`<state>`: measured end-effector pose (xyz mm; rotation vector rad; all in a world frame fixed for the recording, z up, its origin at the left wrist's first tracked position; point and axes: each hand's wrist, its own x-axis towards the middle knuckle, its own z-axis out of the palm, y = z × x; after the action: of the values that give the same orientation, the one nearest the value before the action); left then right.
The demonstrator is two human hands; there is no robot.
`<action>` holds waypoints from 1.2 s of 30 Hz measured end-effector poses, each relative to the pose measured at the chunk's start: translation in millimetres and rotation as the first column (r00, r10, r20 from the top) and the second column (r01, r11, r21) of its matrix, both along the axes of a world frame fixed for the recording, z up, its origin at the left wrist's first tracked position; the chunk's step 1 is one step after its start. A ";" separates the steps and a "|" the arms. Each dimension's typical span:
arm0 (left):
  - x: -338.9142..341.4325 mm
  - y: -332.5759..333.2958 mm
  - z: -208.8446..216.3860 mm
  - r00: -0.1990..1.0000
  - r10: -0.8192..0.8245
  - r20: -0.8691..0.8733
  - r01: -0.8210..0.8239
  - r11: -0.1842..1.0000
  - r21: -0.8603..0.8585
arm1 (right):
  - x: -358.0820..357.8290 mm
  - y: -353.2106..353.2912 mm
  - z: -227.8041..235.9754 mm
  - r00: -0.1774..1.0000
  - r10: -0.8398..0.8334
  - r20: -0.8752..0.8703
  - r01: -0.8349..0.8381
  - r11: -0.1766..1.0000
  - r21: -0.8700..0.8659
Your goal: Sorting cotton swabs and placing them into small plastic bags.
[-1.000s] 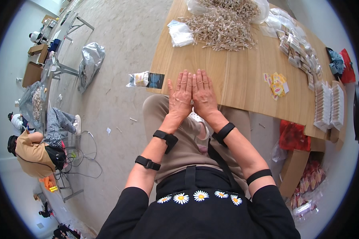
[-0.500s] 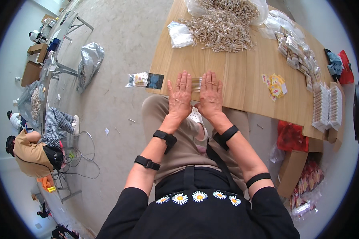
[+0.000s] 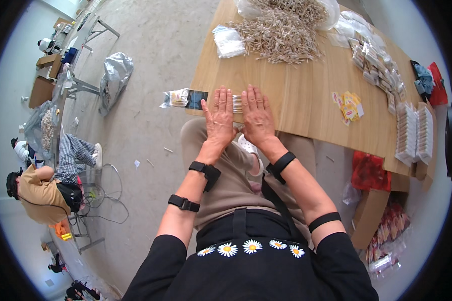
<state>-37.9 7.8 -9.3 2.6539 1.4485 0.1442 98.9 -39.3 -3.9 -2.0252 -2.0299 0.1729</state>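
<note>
Both my hands lie flat near the table's front edge, with a small row of cotton swabs (image 3: 237,104) between them. My left hand (image 3: 220,118) covers the left side of the row, fingers stretched out and thumb apart. On the other side, my right hand (image 3: 256,114) rests with its fingers straight, also open. Parts of the swabs are hidden under or behind the fingers. Just left of my left hand is a dark square piece (image 3: 197,101) at the table's corner, beside a clear bag of swabs (image 3: 177,98) that juts past the edge.
A big heap of cotton swabs (image 3: 281,37) covers the table's far side, next to clear plastic bags (image 3: 228,41). Yellow and white cards (image 3: 350,107) lie to the right. Packed swab boxes (image 3: 406,133) line the right edge. A person (image 3: 42,198) sits at far left.
Both hands have slid slightly to the left along the table. The gap between them has narrowed, and fewer swabs show in it.
</note>
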 end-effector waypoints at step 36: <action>-120.9 -0.4 19.2 -0.186 0.889 0.419 0.244 0.455 -0.857 | 3.7 -6.4 7.5 0.998 0.058 -0.028 -0.059 0.997 -0.040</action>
<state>-158.8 7.4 9.9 0.4841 1.1162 1.0199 102.6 -45.7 3.6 -1.9777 -2.0866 0.2540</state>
